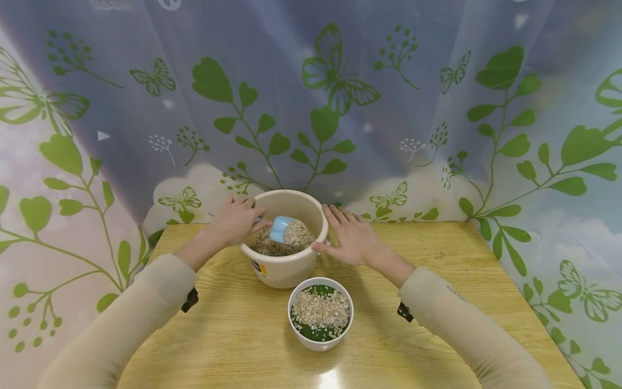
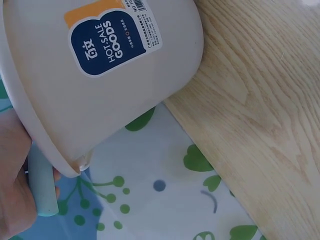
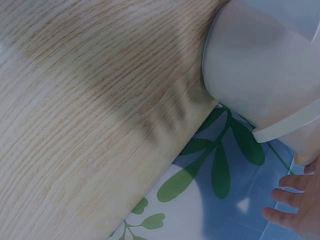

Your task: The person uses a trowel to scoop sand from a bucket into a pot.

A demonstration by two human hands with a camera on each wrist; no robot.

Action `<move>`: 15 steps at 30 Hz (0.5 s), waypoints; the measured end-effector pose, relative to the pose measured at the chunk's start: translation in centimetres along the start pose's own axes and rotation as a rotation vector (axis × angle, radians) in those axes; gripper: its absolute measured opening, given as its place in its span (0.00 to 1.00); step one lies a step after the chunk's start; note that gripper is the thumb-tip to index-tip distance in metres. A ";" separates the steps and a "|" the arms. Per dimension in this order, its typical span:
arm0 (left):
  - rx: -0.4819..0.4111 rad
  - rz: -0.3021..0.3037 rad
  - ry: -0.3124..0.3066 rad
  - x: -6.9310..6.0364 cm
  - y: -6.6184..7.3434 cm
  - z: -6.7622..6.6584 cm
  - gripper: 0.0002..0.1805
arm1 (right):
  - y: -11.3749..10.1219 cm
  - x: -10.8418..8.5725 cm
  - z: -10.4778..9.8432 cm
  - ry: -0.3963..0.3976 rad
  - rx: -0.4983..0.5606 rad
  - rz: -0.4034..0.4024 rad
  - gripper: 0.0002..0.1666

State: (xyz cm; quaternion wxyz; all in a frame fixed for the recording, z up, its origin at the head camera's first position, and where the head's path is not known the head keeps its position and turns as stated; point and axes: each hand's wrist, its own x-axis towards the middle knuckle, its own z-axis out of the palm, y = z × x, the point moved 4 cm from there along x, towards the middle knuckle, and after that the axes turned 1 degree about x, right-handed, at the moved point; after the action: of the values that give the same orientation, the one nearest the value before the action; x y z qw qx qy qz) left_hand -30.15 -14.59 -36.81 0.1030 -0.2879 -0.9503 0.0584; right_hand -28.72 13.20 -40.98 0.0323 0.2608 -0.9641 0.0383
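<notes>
A cream plastic bucket (image 1: 286, 274) stands near the table's back edge, with coarse beige-brown grains (image 1: 264, 247) inside. My left hand (image 1: 233, 221) reaches over its left rim and grips a light blue scoop (image 1: 279, 229), which carries a heap of pale grains inside the bucket. In the left wrist view the scoop's handle (image 2: 42, 182) shows within the curled fingers. Fingers extended, my right hand (image 1: 355, 236) touches the bucket's right rim. Nearer to me sits a white bowl (image 1: 318, 344), green inside, with pale grains scattered over its middle.
The wooden table (image 1: 418, 346) carries the bucket and the bowl. Right behind it hangs a curtain (image 1: 291, 81) printed with leaves and butterflies. A navy and orange label (image 2: 107, 42) is on the bucket's side.
</notes>
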 end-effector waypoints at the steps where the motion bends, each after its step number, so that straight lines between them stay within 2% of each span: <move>1: -0.007 -0.005 -0.002 -0.1 0.0 0.0 0.26 | 0.0 0.0 0.0 0.000 0.001 0.000 0.66; 7: -0.022 -0.033 -0.009 -0.5 -0.3 -0.2 0.29 | 0.2 0.1 0.1 0.011 0.000 -0.006 0.66; 15: -0.035 -0.025 0.009 -1.4 -0.1 -0.8 0.28 | 0.1 0.0 0.1 0.007 -0.004 -0.002 0.67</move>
State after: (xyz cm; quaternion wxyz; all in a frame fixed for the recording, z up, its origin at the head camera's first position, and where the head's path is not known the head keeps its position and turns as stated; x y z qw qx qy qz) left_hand -28.95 -15.43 -36.23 0.1031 -0.2779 -0.9542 0.0392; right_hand -28.80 13.30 -41.05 0.0361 0.2617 -0.9638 0.0369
